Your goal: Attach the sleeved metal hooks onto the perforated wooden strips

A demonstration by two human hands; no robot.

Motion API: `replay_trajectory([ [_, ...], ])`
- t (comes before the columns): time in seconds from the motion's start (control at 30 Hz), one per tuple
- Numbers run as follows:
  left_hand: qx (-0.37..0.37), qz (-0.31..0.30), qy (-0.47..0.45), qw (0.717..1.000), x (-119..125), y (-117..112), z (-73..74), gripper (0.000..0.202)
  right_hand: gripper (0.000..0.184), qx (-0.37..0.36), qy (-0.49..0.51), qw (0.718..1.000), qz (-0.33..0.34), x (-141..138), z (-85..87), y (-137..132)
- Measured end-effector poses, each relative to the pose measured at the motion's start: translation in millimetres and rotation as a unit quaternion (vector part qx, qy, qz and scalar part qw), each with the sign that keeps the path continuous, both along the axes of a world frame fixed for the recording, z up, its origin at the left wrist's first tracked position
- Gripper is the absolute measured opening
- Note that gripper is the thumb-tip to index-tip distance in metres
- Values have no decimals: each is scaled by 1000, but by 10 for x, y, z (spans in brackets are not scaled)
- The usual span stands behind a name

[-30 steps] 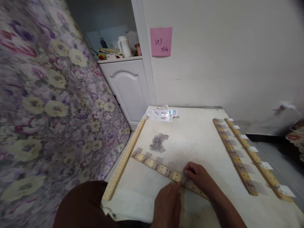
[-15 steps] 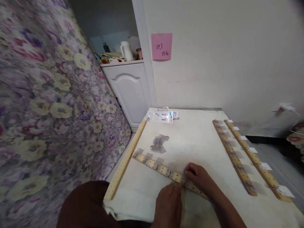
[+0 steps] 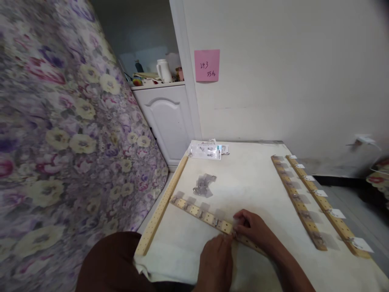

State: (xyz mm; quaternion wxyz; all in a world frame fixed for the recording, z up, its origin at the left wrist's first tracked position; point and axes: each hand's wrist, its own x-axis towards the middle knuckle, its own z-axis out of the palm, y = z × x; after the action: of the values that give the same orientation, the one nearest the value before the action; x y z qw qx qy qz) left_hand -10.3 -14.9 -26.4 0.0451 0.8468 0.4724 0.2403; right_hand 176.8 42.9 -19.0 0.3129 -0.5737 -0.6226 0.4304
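Note:
A perforated wooden strip (image 3: 209, 217) lies slantwise across the white-covered table, with small metal pieces in clear plastic standing along it. My left hand (image 3: 216, 259) is closed, its fingertips against the near edge of this strip; what they pinch is hidden. From the right, my right hand (image 3: 253, 229) reaches over the strip, thumb and forefinger pinched on a small clear plastic piece (image 3: 236, 227) beside the left fingertips. Beyond the strip lies a loose pile of similar clear-wrapped metal pieces (image 3: 203, 185).
Another perforated wooden strip (image 3: 161, 211) runs along the table's left edge. On the right are a strip with clear-wrapped pieces (image 3: 299, 202) and one with white cards (image 3: 330, 215). Clear packaging (image 3: 206, 151) lies at the back. A floral curtain (image 3: 75, 142) hangs left.
The view has tilted slightly, so the scene sits a little lower. My right fingers have shifted slightly at the strip; the left hand stays in nearly the same place.

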Motion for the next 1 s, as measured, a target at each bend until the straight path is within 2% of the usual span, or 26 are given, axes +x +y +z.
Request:
replay_trajectory([
  [0.5, -25, -4, 28, 999, 15, 4, 5, 44, 26, -16, -14, 999, -40, -16, -69, 12],
  [0.7, -19, 5, 34, 999, 27, -9, 27, 43, 35, -30, -5, 999, -39, -32, -110, 19],
  [0.87, -43, 10, 18, 999, 24, -27, 53, 42, 36, 3, 5, 999, -42, -36, -90, -25],
  [1.0, -31, 3, -9, 999, -14, -34, -1, 41, 29, 46, 20, 997, -61, 45, -43, -66],
])
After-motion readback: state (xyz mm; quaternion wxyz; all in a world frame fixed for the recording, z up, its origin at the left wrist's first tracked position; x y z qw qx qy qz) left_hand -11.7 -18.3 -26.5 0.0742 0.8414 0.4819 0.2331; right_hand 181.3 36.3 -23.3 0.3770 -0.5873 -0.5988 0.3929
